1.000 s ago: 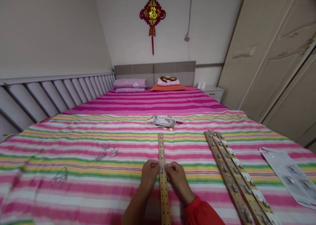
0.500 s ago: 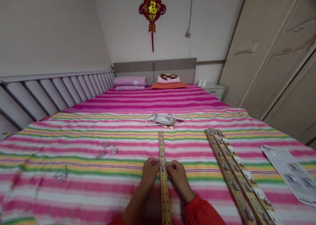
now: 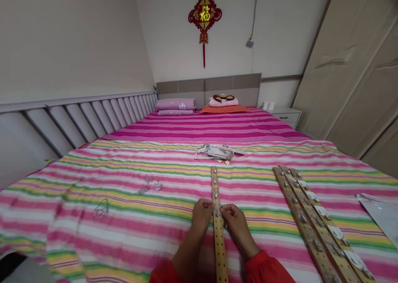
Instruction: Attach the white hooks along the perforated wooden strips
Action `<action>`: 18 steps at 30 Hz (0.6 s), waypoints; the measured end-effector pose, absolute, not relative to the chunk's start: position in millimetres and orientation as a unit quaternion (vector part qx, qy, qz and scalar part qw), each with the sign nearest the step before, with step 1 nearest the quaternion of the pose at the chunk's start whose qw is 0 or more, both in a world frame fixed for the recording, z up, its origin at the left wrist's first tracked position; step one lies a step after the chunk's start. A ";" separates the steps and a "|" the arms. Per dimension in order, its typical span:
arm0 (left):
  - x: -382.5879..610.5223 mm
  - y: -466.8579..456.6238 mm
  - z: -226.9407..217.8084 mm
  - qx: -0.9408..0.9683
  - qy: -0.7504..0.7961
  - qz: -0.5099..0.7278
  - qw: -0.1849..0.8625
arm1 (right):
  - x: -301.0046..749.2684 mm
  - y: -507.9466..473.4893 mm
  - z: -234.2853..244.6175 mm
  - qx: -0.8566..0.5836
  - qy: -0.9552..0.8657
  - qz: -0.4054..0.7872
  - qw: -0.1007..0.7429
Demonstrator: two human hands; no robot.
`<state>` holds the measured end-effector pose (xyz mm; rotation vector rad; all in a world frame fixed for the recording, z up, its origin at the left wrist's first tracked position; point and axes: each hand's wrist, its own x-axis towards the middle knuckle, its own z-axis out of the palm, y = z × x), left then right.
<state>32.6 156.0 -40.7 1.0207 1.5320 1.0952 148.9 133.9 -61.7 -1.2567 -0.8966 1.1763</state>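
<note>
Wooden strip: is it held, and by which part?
Yes: left hand and right hand pinch the wooden strip by its side edges, partway along.

Head-worn view, forward and down along the striped bed (image 3: pixel 124 233) toward the headboard (image 3: pixel 208 88), hands close below.

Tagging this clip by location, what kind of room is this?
A bedroom, most likely: a wide striped bed, pillows by the headboard, and a tall wardrobe on the right.
</note>
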 end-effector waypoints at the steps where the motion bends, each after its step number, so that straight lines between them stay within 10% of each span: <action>1: 32.5 155.1 -40.8 0.418 0.625 0.446 0.485 | 149.2 132.3 -61.2 -0.529 -0.379 0.502 0.570; 6: 4.6 155.0 -34.4 0.459 0.568 0.452 0.513 | 153.4 118.7 -59.1 -0.495 -0.353 0.503 0.614; 13: -118.2 174.5 -19.3 0.547 0.648 0.526 0.067 | 155.2 114.8 -61.1 -0.486 -0.369 0.503 0.612; 18: -171.6 190.2 -25.3 0.489 0.734 0.470 0.027 | 155.6 117.7 -64.1 -0.485 -0.376 0.503 0.609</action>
